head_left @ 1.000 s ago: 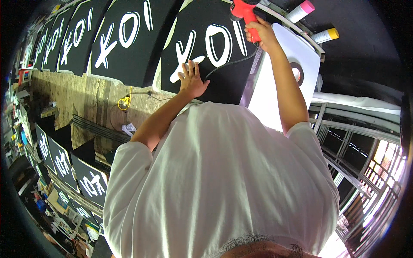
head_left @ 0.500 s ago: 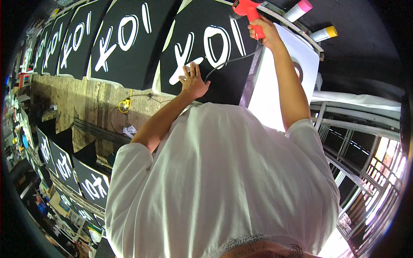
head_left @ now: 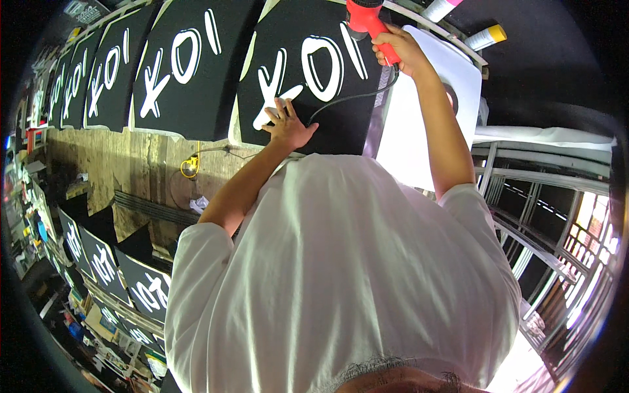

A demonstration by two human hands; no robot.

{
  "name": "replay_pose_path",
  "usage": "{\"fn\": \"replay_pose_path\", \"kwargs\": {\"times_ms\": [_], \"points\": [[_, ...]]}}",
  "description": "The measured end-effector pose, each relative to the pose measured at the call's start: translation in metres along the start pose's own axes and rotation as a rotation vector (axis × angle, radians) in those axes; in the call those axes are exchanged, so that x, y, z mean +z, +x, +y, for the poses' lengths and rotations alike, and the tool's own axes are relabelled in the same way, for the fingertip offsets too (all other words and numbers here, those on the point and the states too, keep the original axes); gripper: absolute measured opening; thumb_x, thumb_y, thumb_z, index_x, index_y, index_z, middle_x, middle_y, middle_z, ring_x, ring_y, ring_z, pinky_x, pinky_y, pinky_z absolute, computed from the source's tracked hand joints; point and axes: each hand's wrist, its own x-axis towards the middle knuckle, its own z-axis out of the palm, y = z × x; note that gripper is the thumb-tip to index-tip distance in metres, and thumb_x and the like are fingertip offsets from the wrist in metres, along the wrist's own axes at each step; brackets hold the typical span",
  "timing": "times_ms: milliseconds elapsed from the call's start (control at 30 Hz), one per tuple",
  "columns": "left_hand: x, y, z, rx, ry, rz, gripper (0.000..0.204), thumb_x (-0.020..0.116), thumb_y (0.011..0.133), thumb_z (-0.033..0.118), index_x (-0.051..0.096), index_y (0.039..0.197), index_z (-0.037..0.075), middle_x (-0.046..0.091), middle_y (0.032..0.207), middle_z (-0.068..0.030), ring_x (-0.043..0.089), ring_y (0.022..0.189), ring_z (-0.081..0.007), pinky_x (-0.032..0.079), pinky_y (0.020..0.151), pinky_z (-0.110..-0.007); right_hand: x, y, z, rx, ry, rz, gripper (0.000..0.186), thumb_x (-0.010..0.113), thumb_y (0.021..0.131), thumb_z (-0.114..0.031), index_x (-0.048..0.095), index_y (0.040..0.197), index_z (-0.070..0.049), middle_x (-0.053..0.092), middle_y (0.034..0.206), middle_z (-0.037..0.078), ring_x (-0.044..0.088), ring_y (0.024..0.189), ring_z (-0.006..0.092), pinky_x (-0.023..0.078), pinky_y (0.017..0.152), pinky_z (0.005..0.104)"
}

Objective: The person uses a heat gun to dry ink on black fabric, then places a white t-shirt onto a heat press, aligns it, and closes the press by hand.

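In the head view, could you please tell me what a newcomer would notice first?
First, the black sign panel with bold white shapes, top centre, one of a row running left. The left hand lies flat on it, and the right hand grips a red corded power tool at the top edge.

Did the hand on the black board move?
No. The left hand still rests flat on the black board, by the lower end of its first white mark.

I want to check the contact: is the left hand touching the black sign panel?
Touching. In the head view the left hand lies flat on the black sign panel, fingers spread over its white marking.
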Motion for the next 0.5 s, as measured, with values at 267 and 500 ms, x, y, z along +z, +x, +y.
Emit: {"fn": "replay_pose_path", "kwargs": {"times_ms": [267,500], "points": [[0.003,0.021,0.004,0.512,-0.565,0.411,0.028,0.054,0.100,0.026,0.063,0.093,0.000,0.069,0.074,-0.0103,0.067,0.060,-0.0241,0.054,0.057,-0.036,0.008,-0.035,-0.006,0.023,0.087,0.079,0.032,0.067,0.081,-0.008,0.057,0.111,-0.001,0.058,0.076,0.009,0.055,0.054,0.0139,0.048,0.049,0.0296],[-0.075,-0.003,0.056,0.356,-1.354,-0.165,0.037,0.053,0.102,0.039,0.060,0.085,0.007,0.040,0.059,0.0053,0.032,0.045,-0.0040,0.027,0.041,-0.023,-0.002,-0.066,0.009,0.016,0.162,0.108,0.029,0.069,0.080,-0.008,0.057,0.106,0.000,0.060,0.076,0.009,0.058,0.056,0.0146,0.048,0.048,0.0300]]}}
